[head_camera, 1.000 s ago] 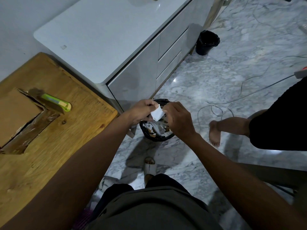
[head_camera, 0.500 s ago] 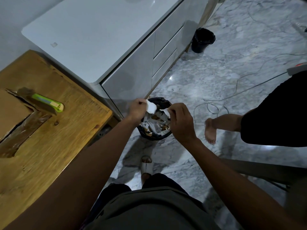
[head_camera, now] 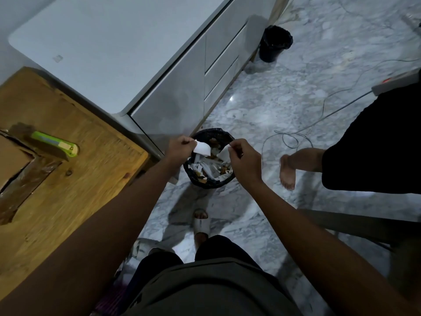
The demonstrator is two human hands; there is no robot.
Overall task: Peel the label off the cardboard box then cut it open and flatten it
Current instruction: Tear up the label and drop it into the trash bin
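The torn white label is in two scraps held over a black bin (head_camera: 210,179) on the marble floor. The left hand (head_camera: 180,148) pinches the larger scrap (head_camera: 202,148) between thumb and fingertips; the right hand (head_camera: 242,159) pinches the smaller scrap (head_camera: 224,153) the same way, the two hands apart above the bin's rim. White and brown paper shreds fill the bin. The cardboard box (head_camera: 13,160) lies at the left edge on the wooden surface (head_camera: 75,179), with a green utility knife (head_camera: 55,143) resting at its corner. A white cabinet (head_camera: 173,106) stands behind the bin.
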